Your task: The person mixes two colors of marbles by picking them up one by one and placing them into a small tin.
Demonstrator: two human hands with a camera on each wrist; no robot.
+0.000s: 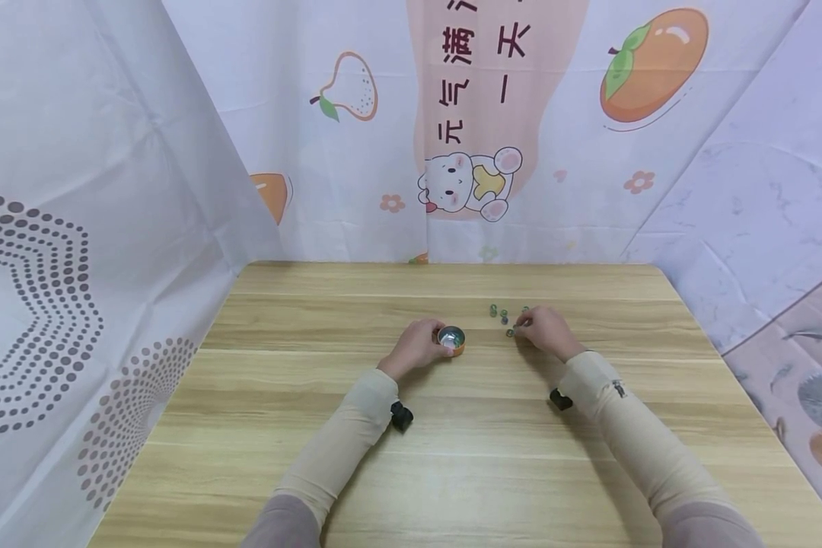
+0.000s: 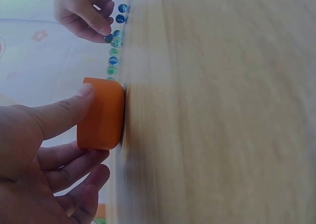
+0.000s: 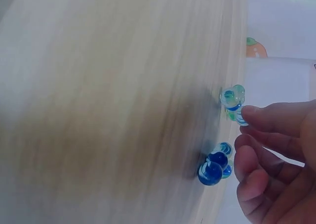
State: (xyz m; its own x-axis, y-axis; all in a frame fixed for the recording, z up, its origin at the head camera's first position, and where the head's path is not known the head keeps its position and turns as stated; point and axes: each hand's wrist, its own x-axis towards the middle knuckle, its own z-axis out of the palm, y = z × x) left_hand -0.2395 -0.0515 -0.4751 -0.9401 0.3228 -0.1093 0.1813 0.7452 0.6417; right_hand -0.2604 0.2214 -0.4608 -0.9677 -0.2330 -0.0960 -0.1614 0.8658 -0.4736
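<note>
My left hand [image 1: 416, 344] holds a small round orange tin [image 2: 102, 116] on the table, thumb on one side and fingers on the other. Its open mouth faces up in the head view, and something greenish shows in the silvery inside. To the right, my right hand [image 1: 546, 332] pinches a glass marble [image 3: 241, 117] between thumb and index finger, just above the table. Several blue and green marbles [image 3: 211, 173] lie on the wood around those fingertips. Some marbles overlap in the wrist views, and the right hand may hide others in the head view.
The wooden table [image 1: 452, 472] reaches back to a printed curtain [image 1: 356, 167]. More patterned cloth [image 1: 130, 152] hangs at the left side. A small dark wrist camera [image 1: 402, 417] sits on the left sleeve, another camera [image 1: 560, 399] on the right.
</note>
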